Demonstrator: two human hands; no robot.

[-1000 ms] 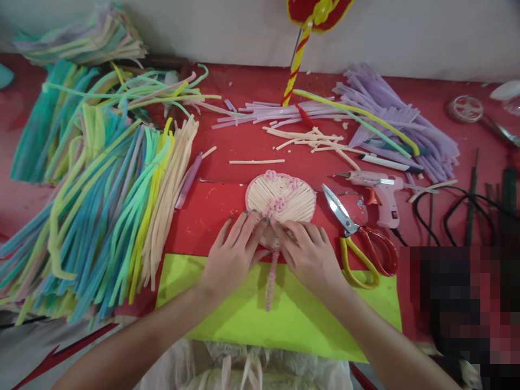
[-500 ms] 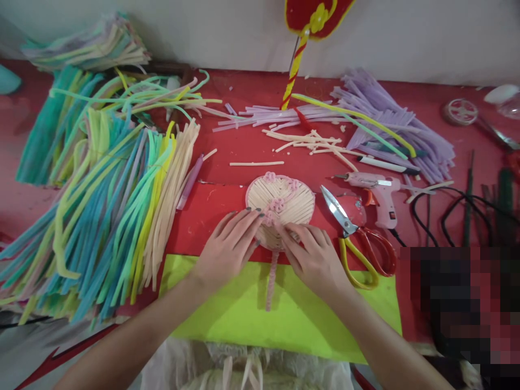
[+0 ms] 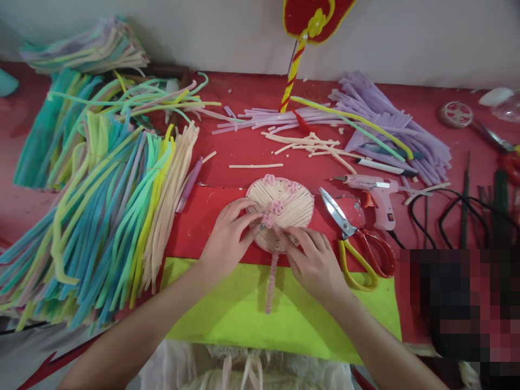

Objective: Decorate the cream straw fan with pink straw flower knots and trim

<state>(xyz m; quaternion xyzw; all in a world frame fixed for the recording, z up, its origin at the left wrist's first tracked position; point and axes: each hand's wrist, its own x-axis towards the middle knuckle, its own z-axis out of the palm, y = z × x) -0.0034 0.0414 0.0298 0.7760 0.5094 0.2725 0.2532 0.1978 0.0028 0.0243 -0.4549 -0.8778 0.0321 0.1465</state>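
Observation:
A cream hand fan (image 3: 298, 214) with a pink rim and small pink coiled flowers lies flat before me, its pink twisted handle (image 3: 271, 287) pointing towards me. My left hand (image 3: 231, 233) is at the fan's left side, thumb and forefinger pinching the lowest pink flower (image 3: 267, 220). From the right, my right hand (image 3: 312, 252) rests its bent, closed fingers on the fan's lower part, fingertips beside that same flower. The fan's lower edge is partly hidden by my fingers. Scissors (image 3: 345, 230) with red and yellow handles lie right of the fan.
Bundles of coloured chenille stems (image 3: 101, 216) fill the left. A pink glue gun (image 3: 377, 195) with a black cord lies right, below purple stems (image 3: 377, 119). Loose cream stems (image 3: 309, 143) lie behind the fan. A yellow-green sheet (image 3: 227, 314) covers the front edge.
My left hand's fingers have drawn in from lying over the fan to a pinch at the lowest flower. The right hand has barely moved.

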